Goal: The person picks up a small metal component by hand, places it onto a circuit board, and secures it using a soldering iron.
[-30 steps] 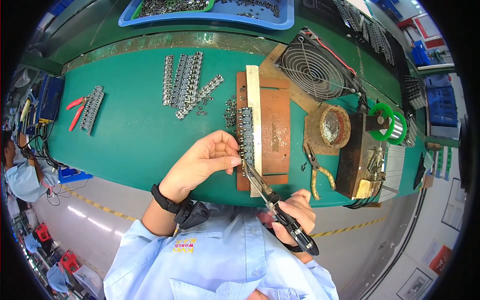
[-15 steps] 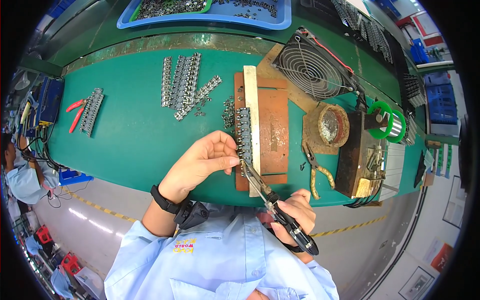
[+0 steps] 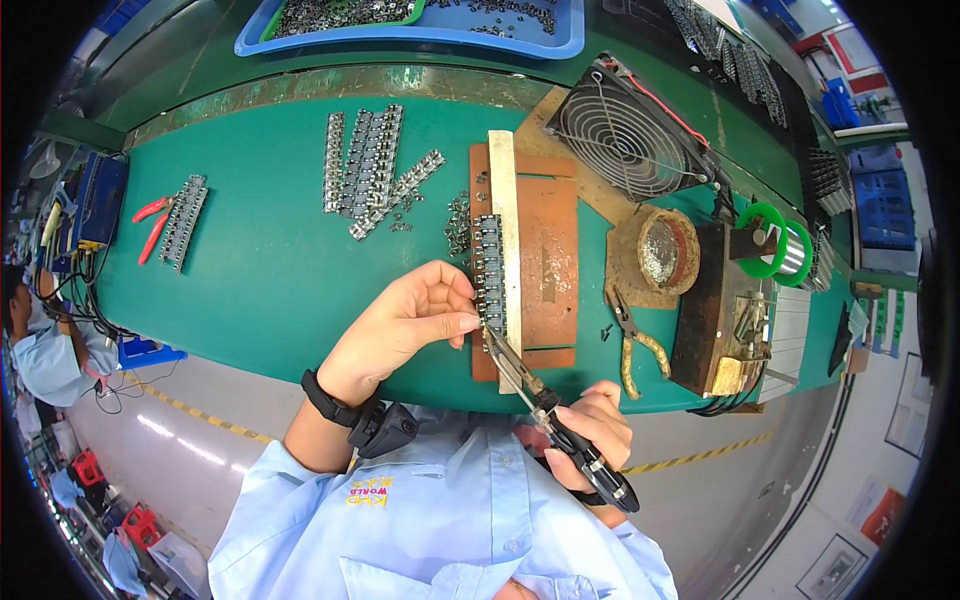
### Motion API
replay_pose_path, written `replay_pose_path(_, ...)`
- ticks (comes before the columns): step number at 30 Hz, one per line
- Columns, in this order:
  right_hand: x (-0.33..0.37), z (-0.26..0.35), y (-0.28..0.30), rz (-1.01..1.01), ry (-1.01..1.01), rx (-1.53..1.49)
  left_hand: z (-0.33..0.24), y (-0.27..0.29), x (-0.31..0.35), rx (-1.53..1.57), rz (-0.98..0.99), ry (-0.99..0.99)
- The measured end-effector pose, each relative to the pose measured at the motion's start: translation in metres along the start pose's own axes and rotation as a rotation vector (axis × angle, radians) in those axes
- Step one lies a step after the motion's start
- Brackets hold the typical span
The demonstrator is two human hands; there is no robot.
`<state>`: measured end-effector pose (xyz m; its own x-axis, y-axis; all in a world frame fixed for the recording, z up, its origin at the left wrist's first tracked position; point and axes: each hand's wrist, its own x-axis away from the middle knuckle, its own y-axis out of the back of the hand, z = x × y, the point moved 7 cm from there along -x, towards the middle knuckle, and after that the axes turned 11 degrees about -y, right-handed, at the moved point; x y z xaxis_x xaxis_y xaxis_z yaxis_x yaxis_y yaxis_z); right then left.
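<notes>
A strip of small circuit boards (image 3: 489, 262) lies along a pale bar (image 3: 506, 200) on a reddish-brown board (image 3: 548, 255). My left hand (image 3: 432, 312) is closed in a pinch at the strip's near left edge; whatever sits between thumb and finger is too small to name. In my right hand (image 3: 597, 435) is a black-handled soldering iron (image 3: 575, 440), a thin guide tube running alongside it. Its tip meets the strip's near end, close to my left thumb. Loose small metal parts (image 3: 457, 228) are heaped left of the strip.
More board strips (image 3: 370, 160) lie at the back left, and red-handled pliers (image 3: 152, 230) beside another strip. To the right are pliers (image 3: 628, 335), a round pot (image 3: 660, 250), a fan (image 3: 632, 135) and a solder spool (image 3: 790, 250). A blue tray (image 3: 400, 35) stands behind.
The soldering iron's rear end has shifted very slightly in my right hand, its tip staying at the strip's near end. My left hand holds its place.
</notes>
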<state>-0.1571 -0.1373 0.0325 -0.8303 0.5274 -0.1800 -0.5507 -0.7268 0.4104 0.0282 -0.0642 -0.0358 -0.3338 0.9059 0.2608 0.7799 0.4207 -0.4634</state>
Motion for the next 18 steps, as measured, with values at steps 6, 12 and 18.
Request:
replay_pose_path(6, 0.0005, -0.0004, -0.0004, -0.008, -0.003, 0.011, 0.0005, 0.0000, 0.0004, 0.010, 0.022, -0.002)
replay_pose_path(12, -0.0007, 0.0015, -0.0006, -0.012, 0.021, -0.002, -0.0030, -0.0017, 0.0004, 0.004, -0.018, 0.002)
replay_pose_path(18, -0.0015, 0.0023, 0.0003, -0.017, 0.028, -0.017, -0.0012, -0.0004, 0.0000, 0.010, -0.010, -0.004)
